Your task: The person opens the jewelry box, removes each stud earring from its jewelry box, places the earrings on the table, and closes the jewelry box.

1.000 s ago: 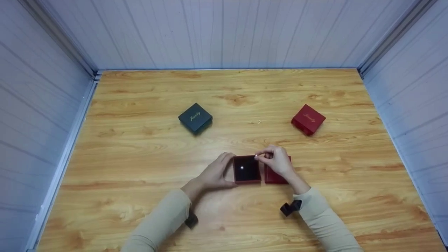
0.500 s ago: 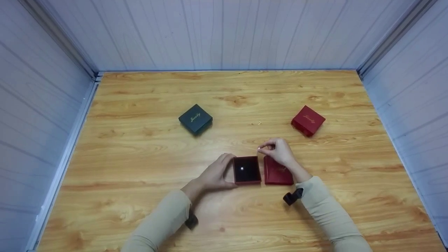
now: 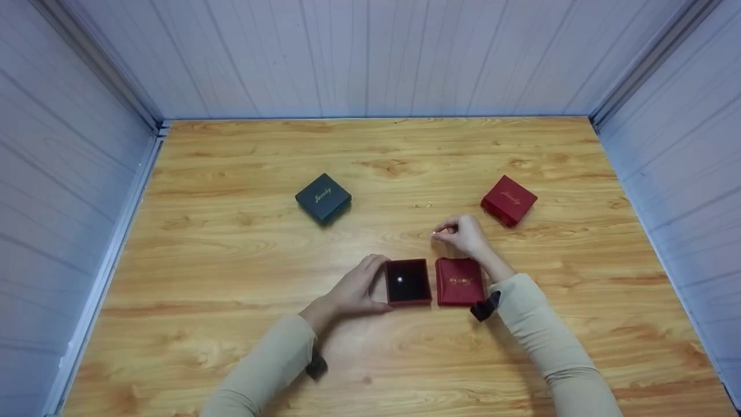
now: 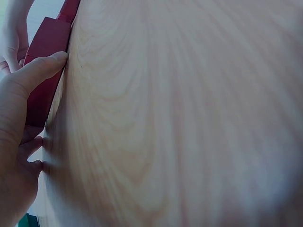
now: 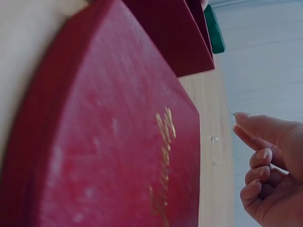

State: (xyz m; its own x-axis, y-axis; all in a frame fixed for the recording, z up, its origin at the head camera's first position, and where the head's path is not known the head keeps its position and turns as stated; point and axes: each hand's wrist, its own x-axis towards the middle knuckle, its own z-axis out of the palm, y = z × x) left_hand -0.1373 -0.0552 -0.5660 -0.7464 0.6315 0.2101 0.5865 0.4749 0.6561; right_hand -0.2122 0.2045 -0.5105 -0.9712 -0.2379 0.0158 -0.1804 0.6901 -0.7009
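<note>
Over the table [image 3: 231, 260], the right hand [image 3: 466, 234] pinches perhaps an earring [image 3: 434, 233].

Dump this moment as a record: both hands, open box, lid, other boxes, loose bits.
left_hand: left hand grips the open red box at its left side
right_hand: right hand pinches a small shiny item, above the table beyond the lid
open_box: dark interior, one bright spot inside, exact nature unclear
lid: red lid, gold lettering up, right of the open box, narrow gap
other_boxes: dark green box far left, second red box far right, both lidded
loose_bits: small gold pieces between those two
</note>
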